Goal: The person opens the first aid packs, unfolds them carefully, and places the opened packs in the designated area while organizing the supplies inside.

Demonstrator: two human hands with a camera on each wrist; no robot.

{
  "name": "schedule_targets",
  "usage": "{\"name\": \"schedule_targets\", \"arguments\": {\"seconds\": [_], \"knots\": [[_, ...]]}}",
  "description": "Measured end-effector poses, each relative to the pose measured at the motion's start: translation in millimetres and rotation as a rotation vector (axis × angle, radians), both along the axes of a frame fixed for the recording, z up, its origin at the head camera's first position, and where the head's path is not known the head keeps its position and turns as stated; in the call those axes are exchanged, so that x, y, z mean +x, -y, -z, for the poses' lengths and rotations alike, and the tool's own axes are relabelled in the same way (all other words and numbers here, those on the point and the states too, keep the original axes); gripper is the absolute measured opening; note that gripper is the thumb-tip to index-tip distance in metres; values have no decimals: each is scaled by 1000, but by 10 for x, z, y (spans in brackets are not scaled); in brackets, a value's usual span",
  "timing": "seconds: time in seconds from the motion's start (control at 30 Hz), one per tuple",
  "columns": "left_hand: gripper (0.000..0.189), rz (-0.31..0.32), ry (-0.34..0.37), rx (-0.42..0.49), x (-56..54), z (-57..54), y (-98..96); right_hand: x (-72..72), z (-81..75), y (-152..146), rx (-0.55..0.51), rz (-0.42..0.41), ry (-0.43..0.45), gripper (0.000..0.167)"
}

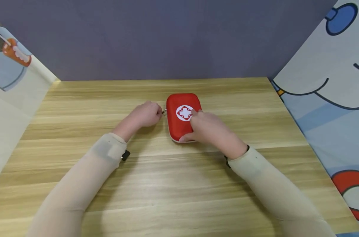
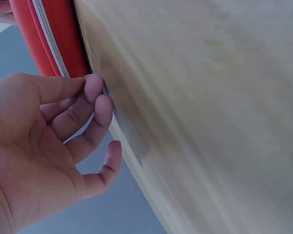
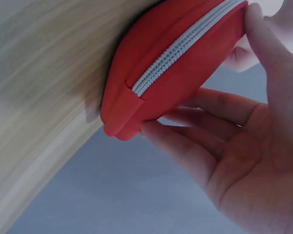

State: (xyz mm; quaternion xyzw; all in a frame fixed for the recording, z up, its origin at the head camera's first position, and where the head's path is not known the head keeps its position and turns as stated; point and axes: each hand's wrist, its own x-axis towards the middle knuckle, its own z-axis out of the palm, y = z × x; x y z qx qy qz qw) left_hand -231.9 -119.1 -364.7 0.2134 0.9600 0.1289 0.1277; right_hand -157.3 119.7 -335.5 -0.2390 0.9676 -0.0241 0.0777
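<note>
A red zippered first-aid case (image 1: 174, 126) with a white cross emblem lies on the wooden table. At its left side my left hand (image 1: 148, 113) pinches the small zipper pull (image 1: 164, 112) between thumb and fingertips. In the left wrist view the little finger of that hand (image 2: 49, 136) stands apart from the others, and the silver zipper teeth (image 2: 50, 36) run to the pinching fingers. My right hand (image 1: 210, 130) holds the case at its near right part, thumb on the near edge, fingers over the top. The right wrist view shows the zipper track (image 3: 180, 46) ending near a corner.
The wooden table (image 1: 167, 191) meets a grey-purple wall (image 1: 167, 39) at the back. Cartoon-printed panels stand along the left side (image 1: 16, 85) and the right side (image 1: 324, 72).
</note>
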Motion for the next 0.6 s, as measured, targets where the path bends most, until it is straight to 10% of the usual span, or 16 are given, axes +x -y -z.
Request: {"name": "schedule_targets", "arguments": {"seconds": [0.6], "knots": [[29,94,38,86,165,63,24,-42,23,0,-15,12,-33,59]]}}
